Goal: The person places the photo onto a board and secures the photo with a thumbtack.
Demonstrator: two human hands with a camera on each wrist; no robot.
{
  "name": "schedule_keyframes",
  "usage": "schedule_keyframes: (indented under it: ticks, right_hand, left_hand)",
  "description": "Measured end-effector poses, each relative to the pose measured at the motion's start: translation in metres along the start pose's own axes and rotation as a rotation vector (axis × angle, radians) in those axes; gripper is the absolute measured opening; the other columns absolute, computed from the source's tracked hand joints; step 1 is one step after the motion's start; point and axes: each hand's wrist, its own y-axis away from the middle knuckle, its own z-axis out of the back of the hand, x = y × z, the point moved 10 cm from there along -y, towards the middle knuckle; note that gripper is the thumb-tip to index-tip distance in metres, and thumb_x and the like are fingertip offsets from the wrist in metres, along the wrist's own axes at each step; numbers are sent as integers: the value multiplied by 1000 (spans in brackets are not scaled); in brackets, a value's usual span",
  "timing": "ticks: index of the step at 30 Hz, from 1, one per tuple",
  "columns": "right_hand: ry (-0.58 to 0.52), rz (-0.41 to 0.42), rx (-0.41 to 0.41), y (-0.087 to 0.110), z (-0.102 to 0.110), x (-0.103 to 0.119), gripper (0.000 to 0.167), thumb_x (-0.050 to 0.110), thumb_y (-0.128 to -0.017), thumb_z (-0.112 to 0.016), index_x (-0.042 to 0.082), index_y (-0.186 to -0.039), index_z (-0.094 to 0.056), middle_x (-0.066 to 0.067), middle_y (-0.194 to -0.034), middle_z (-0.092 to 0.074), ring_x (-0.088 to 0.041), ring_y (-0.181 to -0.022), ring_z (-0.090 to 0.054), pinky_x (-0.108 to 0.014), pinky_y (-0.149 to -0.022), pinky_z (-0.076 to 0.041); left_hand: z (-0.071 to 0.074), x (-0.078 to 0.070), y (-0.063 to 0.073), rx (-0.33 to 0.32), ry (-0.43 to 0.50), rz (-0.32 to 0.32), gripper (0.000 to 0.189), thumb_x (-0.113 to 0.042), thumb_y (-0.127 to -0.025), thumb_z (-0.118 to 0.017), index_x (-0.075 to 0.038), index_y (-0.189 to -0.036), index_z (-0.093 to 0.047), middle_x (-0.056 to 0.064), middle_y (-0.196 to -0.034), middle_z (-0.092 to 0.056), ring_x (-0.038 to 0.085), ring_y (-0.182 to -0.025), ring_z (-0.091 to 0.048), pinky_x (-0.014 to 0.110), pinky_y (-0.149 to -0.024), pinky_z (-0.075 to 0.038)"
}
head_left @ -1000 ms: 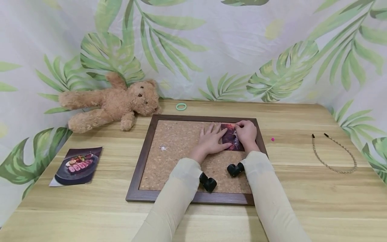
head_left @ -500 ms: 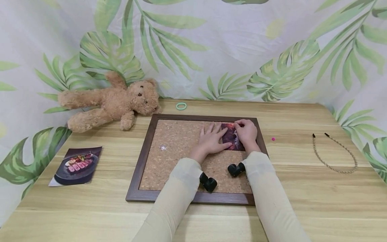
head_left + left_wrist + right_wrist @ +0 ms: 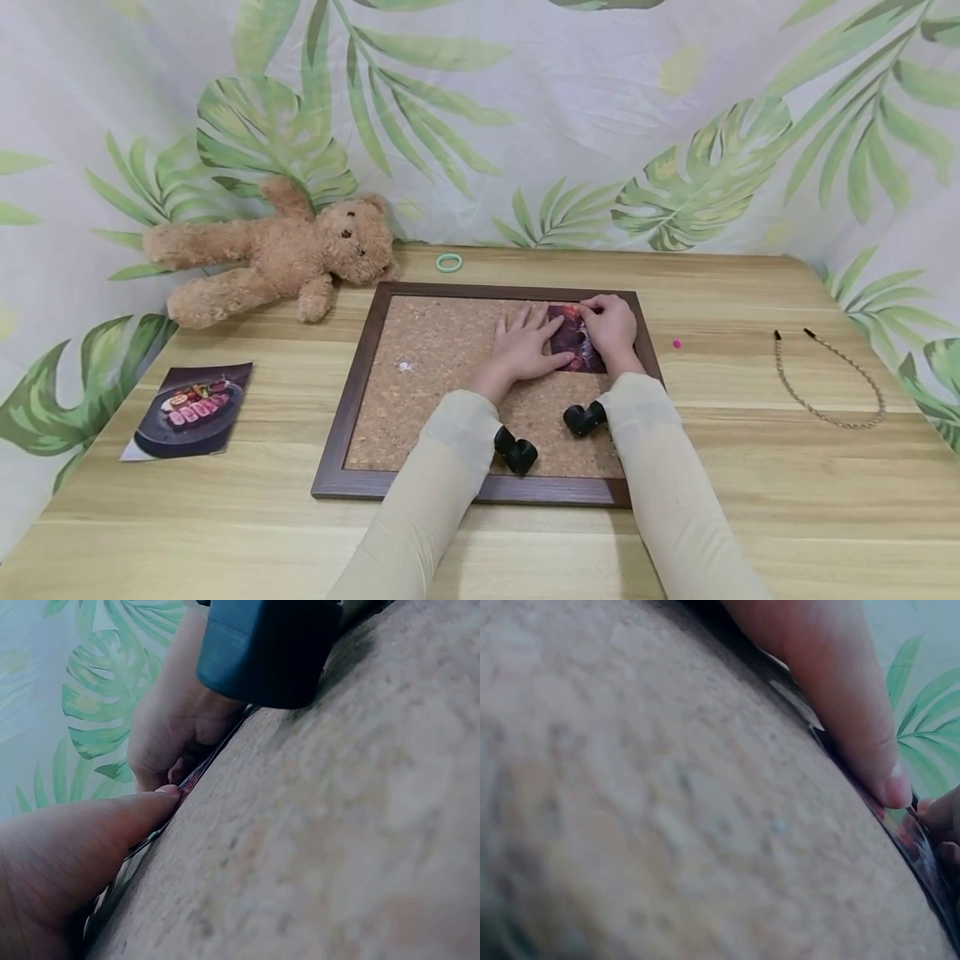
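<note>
My left hand [image 3: 525, 350] lies flat with spread fingers on the corkboard [image 3: 450, 400], its thumb and index finger over the left side of a dark red and purple photo [image 3: 573, 337]. The left thumb [image 3: 859, 727] presses the photo in the right wrist view. My right hand [image 3: 615, 329] is bent at the photo's top right edge. Its fingertips [image 3: 941, 814] pinch what looks like a small thin pushpin [image 3: 914, 813], mostly hidden behind the fingers. The photo lies flat in the board's top right part.
A second photo of plated food [image 3: 195, 412] lies at the left. A teddy bear [image 3: 285, 254], a green ring [image 3: 449, 263], a pink pushpin [image 3: 677, 343] and a beaded cord [image 3: 828, 408] surround the board. The dark wooden frame [image 3: 360, 483] borders the cork.
Both hands stay in place on the photo. The whole head view shifts very slightly; nothing else visibly moves.
</note>
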Motion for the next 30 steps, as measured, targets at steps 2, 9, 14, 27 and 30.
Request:
schedule_keyframes:
  ticks: [2, 9, 14, 27, 30]
  right_hand:
    - [3, -5, -1, 0, 0, 0, 17, 20, -81, -60, 7, -87, -69, -10, -91, -62, -28, -86, -54, -40, -75, -39]
    - [3, -16, 7, -2, -1, 0, 17, 20, -81, -60, 7, -86, -69, -11, -90, -62, -29, -86, -54, -40, -75, -39]
    - [14, -13, 15, -2, -2, 0, 17, 19, -81, -59, 5, -84, -68, -12, -89, -61, -29, -84, -54, -39, -74, -40]
    - [-33, -13, -40, 1, 2, -3, 16, 18, -82, -57, 4, -84, -65, -12, -85, -54, -28, -79, -51, -38, -71, -38]
    - [-8, -8, -32, 1, 1, -2, 15, 18, -82, -57, 4, -82, -64, -12, -85, -54, -29, -77, -51, -39, -70, -38]
  left_hand:
    - [0, 0, 0, 3, -2, 0, 66, -59, -82, -38, -26, -137, -25, 1, -143, -10, 22, -129, 1, 48, -97, 3]
    - [0, 1, -1, 2, 1, 5, 65, -58, -82, -38, -26, -137, -24, 1, -143, -9, 21, -129, 1, 48, -97, 2]
    - [-1, 1, -1, 7, 1, 5, 65, -58, -82, -38, -26, -137, -24, 1, -143, -9, 21, -129, 1, 48, -97, 2]
    - [0, 1, -1, -2, 10, 0, 65, -58, -82, -39, -26, -137, -25, 0, -143, -10, 21, -129, 1, 48, -97, 2]
    - [0, 1, -2, -2, 10, -2, 66, -59, -81, -39, -26, -137, -26, 0, -143, -10, 22, -129, 1, 48, -97, 1]
